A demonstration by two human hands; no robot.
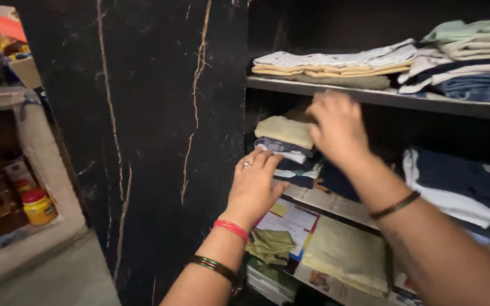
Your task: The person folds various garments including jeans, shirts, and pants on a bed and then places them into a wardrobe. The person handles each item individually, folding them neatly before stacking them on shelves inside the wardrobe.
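My left hand (254,182), with a ring and red and green bangles on the wrist, rests flat against the side of a stack of folded clothes (286,140) on the middle shelf of a dark wardrobe. My right hand (337,127) lies on top of that stack, fingers spread over the pale yellow-green garment and reaching toward the back. Whether either hand grips cloth is hidden; the fingers look laid on, not closed.
An upper shelf (370,96) carries folded clothes (336,67). More folded clothes (460,181) sit at right on the middle shelf. Below lie a green cloth (347,252) and papers (290,221). The black marbled wardrobe door (148,141) stands at left; a yellow jar (38,205) sits beyond.
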